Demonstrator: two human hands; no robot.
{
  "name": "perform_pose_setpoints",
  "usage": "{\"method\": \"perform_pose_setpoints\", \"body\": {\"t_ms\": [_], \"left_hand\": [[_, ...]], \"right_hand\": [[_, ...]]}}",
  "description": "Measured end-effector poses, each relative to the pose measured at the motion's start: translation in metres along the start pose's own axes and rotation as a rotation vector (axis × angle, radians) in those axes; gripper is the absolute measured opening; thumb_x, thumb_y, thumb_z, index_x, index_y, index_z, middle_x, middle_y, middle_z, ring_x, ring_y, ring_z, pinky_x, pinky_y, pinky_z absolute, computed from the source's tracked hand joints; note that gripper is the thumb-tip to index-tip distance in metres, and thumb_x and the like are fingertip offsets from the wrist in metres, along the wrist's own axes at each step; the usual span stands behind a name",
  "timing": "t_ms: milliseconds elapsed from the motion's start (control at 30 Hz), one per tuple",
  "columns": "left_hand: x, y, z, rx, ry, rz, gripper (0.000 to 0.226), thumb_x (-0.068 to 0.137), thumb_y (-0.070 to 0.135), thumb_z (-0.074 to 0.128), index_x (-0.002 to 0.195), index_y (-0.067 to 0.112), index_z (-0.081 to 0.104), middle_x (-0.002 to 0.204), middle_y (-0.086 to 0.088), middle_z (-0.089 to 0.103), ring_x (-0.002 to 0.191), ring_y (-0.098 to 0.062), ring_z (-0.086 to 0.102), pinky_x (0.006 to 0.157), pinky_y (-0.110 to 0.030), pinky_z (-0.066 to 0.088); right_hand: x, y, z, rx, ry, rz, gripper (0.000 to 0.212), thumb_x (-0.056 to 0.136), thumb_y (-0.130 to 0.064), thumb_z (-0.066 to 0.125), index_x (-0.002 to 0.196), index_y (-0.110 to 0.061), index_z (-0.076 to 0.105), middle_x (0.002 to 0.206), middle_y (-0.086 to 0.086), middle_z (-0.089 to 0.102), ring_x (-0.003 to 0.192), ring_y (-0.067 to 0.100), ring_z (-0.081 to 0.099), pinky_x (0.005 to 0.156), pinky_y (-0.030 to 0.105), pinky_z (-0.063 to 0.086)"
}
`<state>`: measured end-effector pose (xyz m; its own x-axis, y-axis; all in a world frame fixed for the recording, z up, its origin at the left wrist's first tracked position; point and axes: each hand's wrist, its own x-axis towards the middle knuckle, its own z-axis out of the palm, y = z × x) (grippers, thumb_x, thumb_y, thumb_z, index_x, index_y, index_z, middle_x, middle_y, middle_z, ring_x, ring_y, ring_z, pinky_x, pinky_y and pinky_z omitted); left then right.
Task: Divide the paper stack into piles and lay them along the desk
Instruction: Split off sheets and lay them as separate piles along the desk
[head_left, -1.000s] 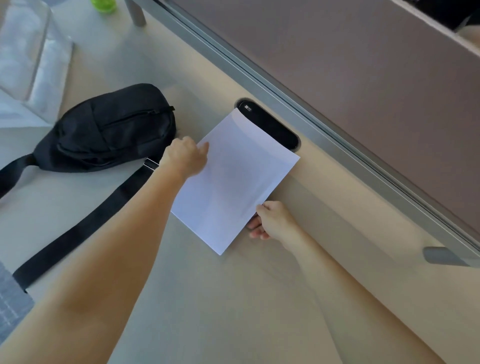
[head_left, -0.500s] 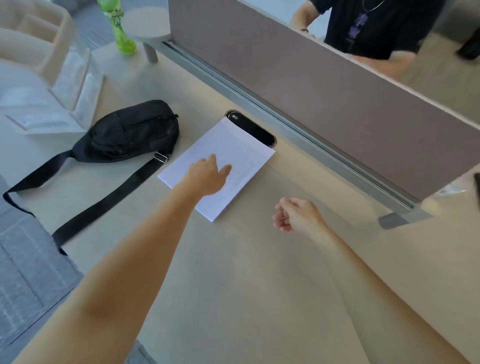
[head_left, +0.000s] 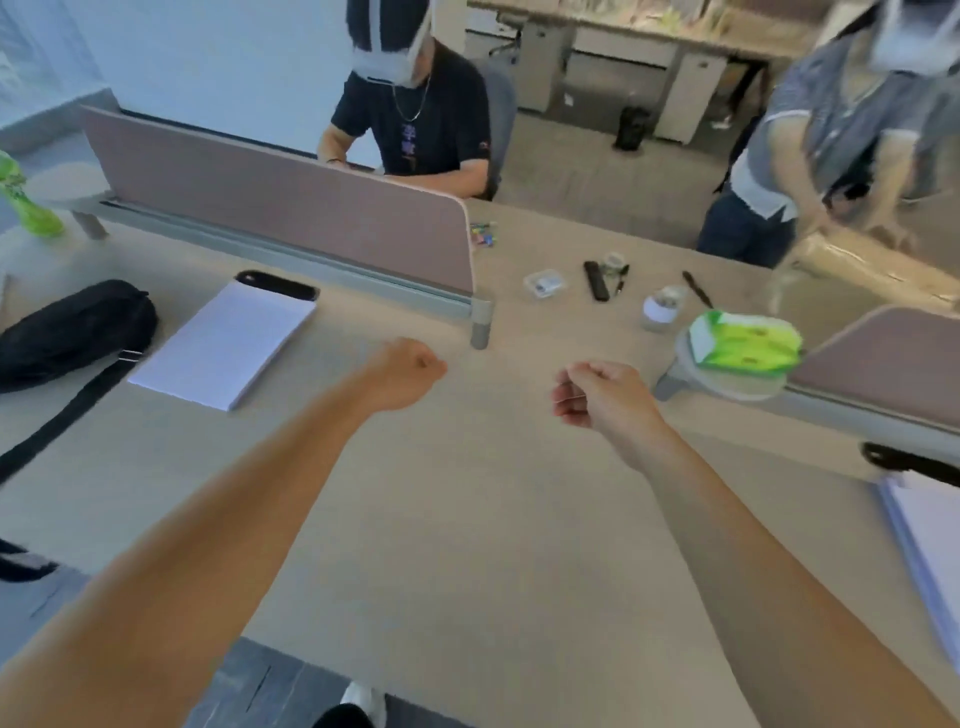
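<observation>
1. Surface: a pale wood-grain desk (head_left: 467, 519) in an open office, with low mauve divider panels (head_left: 291, 208) on grey rails across its far half.
2. Left hand (head_left: 402, 371): raised above the bare middle of the desk, fingers curled into a loose fist, holding nothing.
3. Right hand (head_left: 597, 395): level with the left and apart from it, fingers likewise curled in, holding nothing that can be made out.
4. Paper pile (head_left: 223, 345): white sheets lying flat at the left, well clear of both hands, its far corner against a black cable slot (head_left: 278, 285).
5. Second paper stack (head_left: 930, 551): white, at the right edge, partly cut off by the frame, just below another black slot.
6. Black bag (head_left: 72, 332): just left of the paper pile, its strap trailing toward the near edge.
7. Green packet (head_left: 743, 340): on a round grey bracket at the right.
8. Small items further back: a clear box, a black remote-like bar, pens, small jars; blurred.
9. Green bottle (head_left: 26, 208): far left.
10. Background: a seated person in a dark shirt (head_left: 426, 119) behind the divider; a standing person at the right.
</observation>
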<state>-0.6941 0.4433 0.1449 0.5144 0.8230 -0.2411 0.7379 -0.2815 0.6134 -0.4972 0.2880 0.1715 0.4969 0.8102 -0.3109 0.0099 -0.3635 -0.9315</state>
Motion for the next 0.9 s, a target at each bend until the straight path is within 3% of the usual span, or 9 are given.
{"method": "perform_pose_setpoints", "body": {"t_ms": [167, 267, 333, 433, 600, 700, 833, 900], "left_hand": [[-0.049, 0.096, 0.064, 0.062, -0.171, 0.242, 0.027, 0.092, 0.037, 0.056, 0.091, 0.015, 0.071, 0.093, -0.006, 0.072, 0.089, -0.021, 0.068, 0.081, -0.033, 0.053], [-0.079, 0.14, 0.1, -0.035, -0.309, 0.355, 0.02, 0.087, 0.038, 0.058, 0.08, 0.025, 0.069, 0.093, -0.001, 0.074, 0.086, -0.017, 0.072, 0.078, -0.034, 0.055], [-0.1, 0.163, 0.123, -0.115, -0.375, 0.416, 0.023, 0.083, 0.04, 0.053, 0.077, 0.023, 0.068, 0.094, -0.003, 0.075, 0.086, -0.02, 0.073, 0.079, -0.038, 0.056], [-0.134, 0.188, 0.157, -0.246, -0.496, 0.467, 0.021, 0.091, 0.029, 0.053, 0.084, 0.017, 0.068, 0.098, -0.007, 0.074, 0.082, -0.019, 0.071, 0.079, -0.037, 0.055], [-0.187, 0.212, 0.215, -0.375, -0.589, 0.423, 0.016, 0.093, 0.023, 0.053, 0.081, 0.021, 0.063, 0.094, -0.006, 0.071, 0.073, -0.017, 0.064, 0.067, -0.027, 0.048], [-0.216, 0.234, 0.24, -0.416, -0.673, 0.401, 0.013, 0.094, 0.024, 0.053, 0.084, 0.023, 0.061, 0.092, -0.002, 0.067, 0.075, -0.017, 0.063, 0.069, -0.028, 0.048], [-0.234, 0.261, 0.274, -0.431, -0.696, 0.358, 0.008, 0.093, 0.028, 0.056, 0.087, 0.023, 0.059, 0.092, -0.001, 0.067, 0.078, -0.019, 0.064, 0.074, -0.032, 0.05], [-0.24, 0.276, 0.3, -0.413, -0.719, 0.317, 0.008, 0.093, 0.029, 0.056, 0.088, 0.023, 0.059, 0.094, -0.001, 0.067, 0.08, -0.02, 0.065, 0.077, -0.033, 0.052]], "right_hand": [[-0.11, 0.02, -0.118, 0.028, 0.274, -0.046, 0.026, 0.1, -0.015, 0.047, 0.079, -0.014, 0.061, 0.073, 0.006, 0.065, 0.058, 0.016, 0.061, 0.059, 0.025, 0.049], [-0.192, 0.039, -0.164, 0.024, 0.458, -0.012, 0.022, 0.1, -0.015, 0.049, 0.084, -0.01, 0.063, 0.076, 0.008, 0.066, 0.062, 0.019, 0.062, 0.063, 0.027, 0.049], [-0.243, 0.054, -0.184, 0.015, 0.57, 0.036, 0.019, 0.098, -0.016, 0.052, 0.086, -0.008, 0.064, 0.079, 0.009, 0.067, 0.065, 0.021, 0.063, 0.066, 0.029, 0.051], [-0.306, 0.077, -0.204, 0.003, 0.682, 0.114, 0.019, 0.097, -0.018, 0.055, 0.085, -0.009, 0.067, 0.082, 0.009, 0.068, 0.066, 0.023, 0.064, 0.068, 0.031, 0.051], [-0.369, 0.109, -0.225, -0.051, 0.746, 0.201, 0.021, 0.098, -0.025, 0.055, 0.089, -0.009, 0.066, 0.087, 0.007, 0.068, 0.067, 0.02, 0.066, 0.069, 0.032, 0.051], [-0.395, 0.126, -0.246, -0.124, 0.777, 0.215, 0.021, 0.098, -0.025, 0.054, 0.094, -0.009, 0.067, 0.092, 0.009, 0.069, 0.068, 0.019, 0.067, 0.069, 0.032, 0.052], [-0.42, 0.16, -0.286, -0.373, 0.727, 0.238, 0.023, 0.098, -0.029, 0.055, 0.099, -0.01, 0.067, 0.093, 0.003, 0.072, 0.076, 0.016, 0.071, 0.08, 0.044, 0.057], [-0.43, 0.178, -0.311, -0.369, 0.711, 0.24, 0.024, 0.098, -0.031, 0.054, 0.103, -0.011, 0.067, 0.094, 0.001, 0.072, 0.079, 0.015, 0.072, 0.083, 0.048, 0.057]]}}
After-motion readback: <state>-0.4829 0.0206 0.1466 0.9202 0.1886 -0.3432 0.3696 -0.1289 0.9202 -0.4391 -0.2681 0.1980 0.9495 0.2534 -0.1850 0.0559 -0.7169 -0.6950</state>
